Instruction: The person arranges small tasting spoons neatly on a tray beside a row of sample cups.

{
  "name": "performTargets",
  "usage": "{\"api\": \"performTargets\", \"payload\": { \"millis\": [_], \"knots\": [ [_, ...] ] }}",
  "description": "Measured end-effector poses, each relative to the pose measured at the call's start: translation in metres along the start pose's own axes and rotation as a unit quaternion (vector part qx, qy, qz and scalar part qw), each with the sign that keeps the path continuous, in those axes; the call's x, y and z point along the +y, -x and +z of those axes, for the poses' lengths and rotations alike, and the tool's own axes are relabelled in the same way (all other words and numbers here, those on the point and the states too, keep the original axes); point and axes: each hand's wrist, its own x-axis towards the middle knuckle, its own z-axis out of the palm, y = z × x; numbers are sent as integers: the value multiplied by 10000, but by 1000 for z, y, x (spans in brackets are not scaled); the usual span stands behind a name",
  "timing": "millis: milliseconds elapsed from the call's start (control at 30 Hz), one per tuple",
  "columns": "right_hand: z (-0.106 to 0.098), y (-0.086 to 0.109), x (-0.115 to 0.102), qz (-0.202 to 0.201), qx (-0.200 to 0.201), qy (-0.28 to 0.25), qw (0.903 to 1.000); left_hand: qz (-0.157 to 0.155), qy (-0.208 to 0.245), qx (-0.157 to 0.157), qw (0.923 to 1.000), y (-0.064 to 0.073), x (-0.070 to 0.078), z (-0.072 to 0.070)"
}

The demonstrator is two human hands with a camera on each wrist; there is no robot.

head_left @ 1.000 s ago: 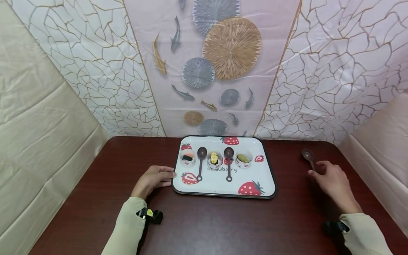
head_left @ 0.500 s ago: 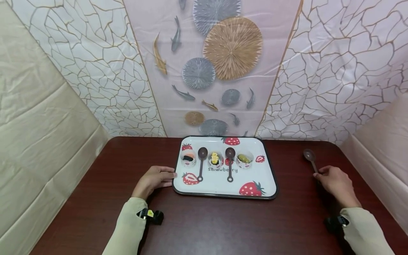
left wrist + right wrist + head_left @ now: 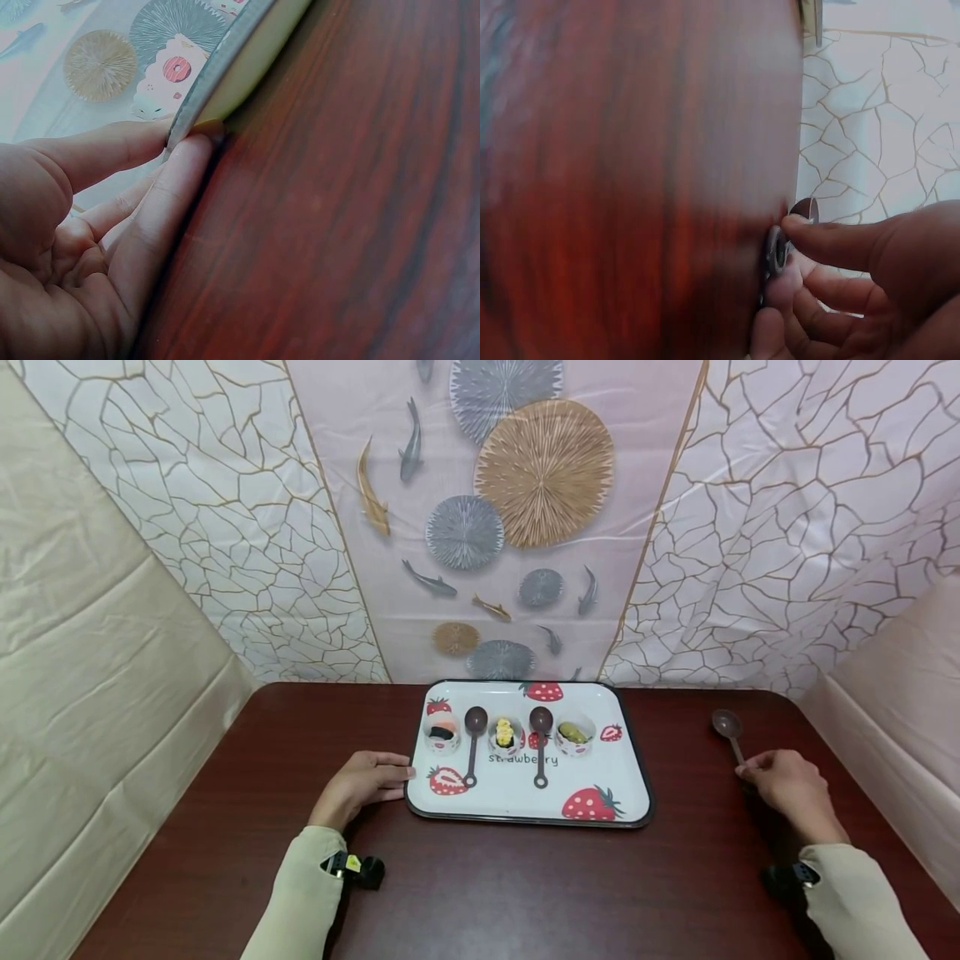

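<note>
In the head view my right hand (image 3: 795,789) pinches the handle of a brown spoon (image 3: 726,723), which lies on the table at the right, bowl pointing away. The spoon's ring end (image 3: 778,251) shows between thumb and fingers in the right wrist view. My left hand (image 3: 363,785) holds the left rim of a white strawberry-print tray (image 3: 495,797), thumb on top and a finger below in the left wrist view. On the tray are two more brown spoons, a left one (image 3: 474,739) and a right one (image 3: 540,743), lying between three small cups.
The left cup (image 3: 442,745) holds a piece with orange and black, the middle cup (image 3: 504,747) one with yellow, the right cup (image 3: 572,745) a green one. A dark red-brown table (image 3: 480,893) meets patterned cloth (image 3: 750,568) at its back edge.
My right hand has shifted slightly right and its thumb and fingers have closed on the spoon's handle. The left hand and tray stay in place.
</note>
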Motion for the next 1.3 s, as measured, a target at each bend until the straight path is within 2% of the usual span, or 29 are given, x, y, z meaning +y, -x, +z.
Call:
{"api": "performTargets", "payload": {
  "millis": [200,400,633,900,1100,1300],
  "knots": [
    [-1,0,6,139,-155,-392,9990,-14,26,50,10000,-1,0,-1],
    [1,3,9,4,-112,-682,9976,35,15,7,10000,-1,0,-2],
    [0,1,10,-50,-582,-1713,9835,17,30,-14,10000,-1,-1,-2],
    [-2,6,2,-41,-704,-1907,9791,-24,18,48,10000,-3,-2,-3],
    [-3,12,-13,-285,-698,-1924,9784,-51,3,75,10000,-2,-3,-3],
    [0,16,-31,-620,-748,-2140,9720,31,57,-1,10000,-3,-3,-1]
  ]
}}
